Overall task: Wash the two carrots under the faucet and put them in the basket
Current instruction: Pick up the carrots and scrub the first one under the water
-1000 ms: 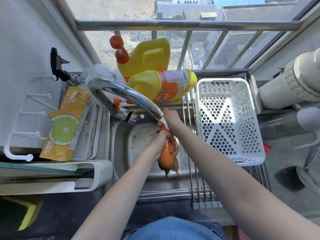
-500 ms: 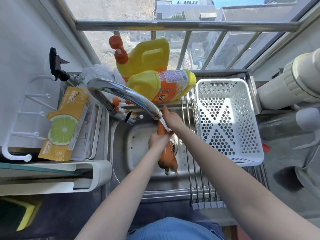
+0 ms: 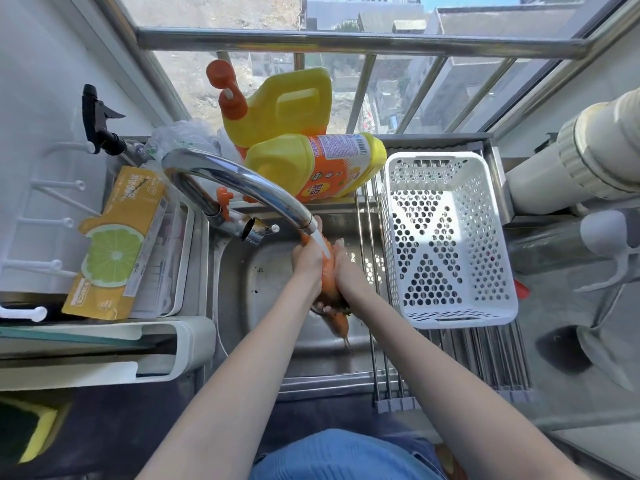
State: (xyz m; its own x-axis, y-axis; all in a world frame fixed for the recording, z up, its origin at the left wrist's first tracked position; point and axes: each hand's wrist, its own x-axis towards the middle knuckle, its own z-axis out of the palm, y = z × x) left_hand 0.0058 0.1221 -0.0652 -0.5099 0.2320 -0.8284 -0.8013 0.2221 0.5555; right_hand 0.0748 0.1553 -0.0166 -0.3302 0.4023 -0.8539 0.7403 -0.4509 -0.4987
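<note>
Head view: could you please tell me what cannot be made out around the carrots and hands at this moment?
- Carrots: both hands cover the middle, so whether one or two are held cannot be told.
- Left hand and right hand: fingers wrap underneath, hidden by the hands' backs.
- Sink drain: hidden under the hands.
- Basket: its near inner wall is hidden by its rim.
- Faucet outlet: blurred by running water.

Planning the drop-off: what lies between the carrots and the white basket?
In the head view, the right hand holding the carrots, then a few bars of the roll-up rack over the sink's right edge; the basket sits on that rack.
</note>
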